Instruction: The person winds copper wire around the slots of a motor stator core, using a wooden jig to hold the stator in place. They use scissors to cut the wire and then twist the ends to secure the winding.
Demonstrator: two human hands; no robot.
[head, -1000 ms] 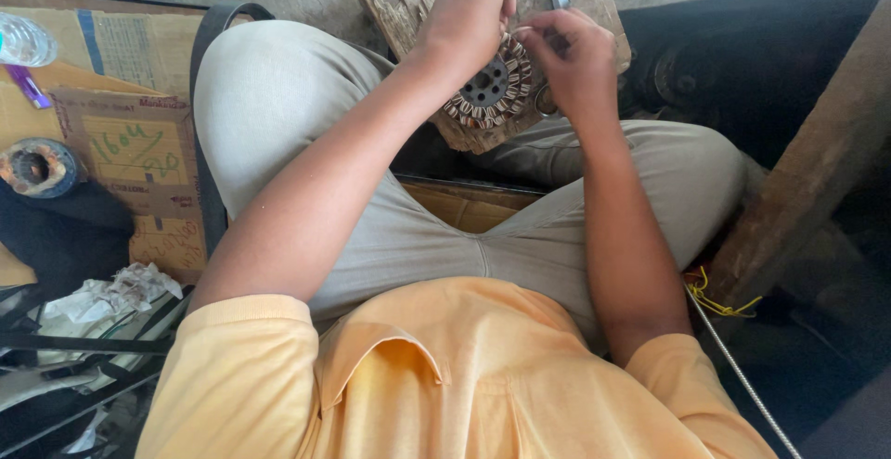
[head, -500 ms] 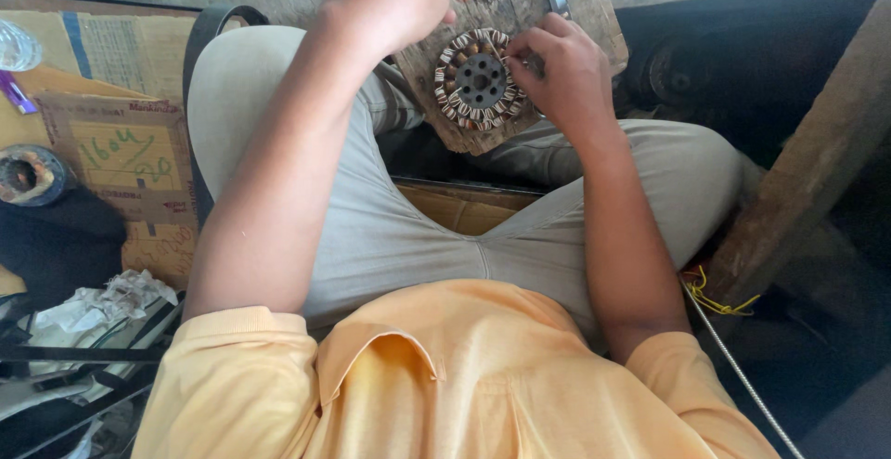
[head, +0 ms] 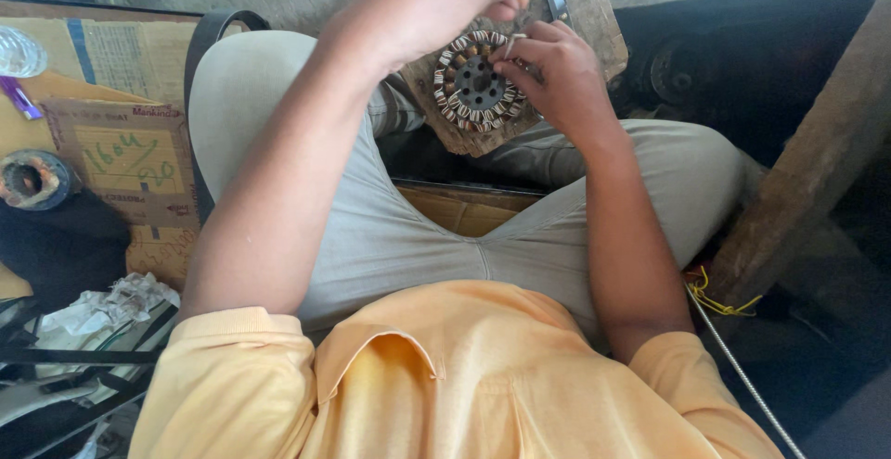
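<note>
One round wound stator, one wooden board, two hands, one tape roll

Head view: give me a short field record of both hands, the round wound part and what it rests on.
left hand: raised, fingers pinched together above the stator, apparently not touching it
right hand: resting on the stator's right edge
stator: round, coil-wound teeth around a dark hub
support: worn wooden block under the stator, by the person's knees
posture: seated cross-legged
left side: cardboard, tape roll
</note>
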